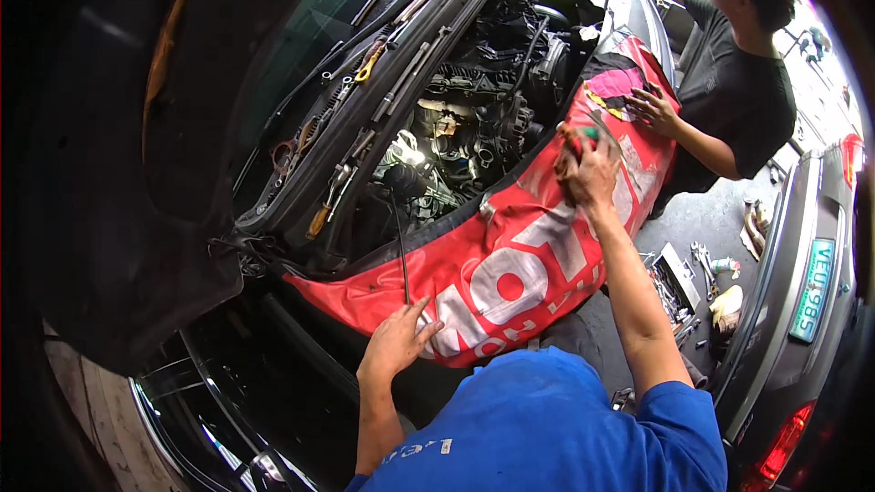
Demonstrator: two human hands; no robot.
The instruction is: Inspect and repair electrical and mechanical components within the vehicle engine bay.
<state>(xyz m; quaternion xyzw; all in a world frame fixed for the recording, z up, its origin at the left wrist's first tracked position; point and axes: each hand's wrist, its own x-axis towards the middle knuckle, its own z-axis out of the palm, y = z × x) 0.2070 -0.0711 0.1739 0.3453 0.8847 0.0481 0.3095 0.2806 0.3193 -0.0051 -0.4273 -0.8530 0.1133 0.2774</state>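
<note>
Partly beneath the left hand (398,343), the printed red cover (531,253).

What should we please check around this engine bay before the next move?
1. Red cover lying along the engine bay edge: ok, though wrinkled.
2. Right hand gripping what looks like a stained rag: ok.
3. Left hand holding the thin rod: cannot tell; it is beside its lower end.
4. Tools off the ledge below the windshield: not ok.
5. Co-worker's hand off the cover: not ok.
</note>
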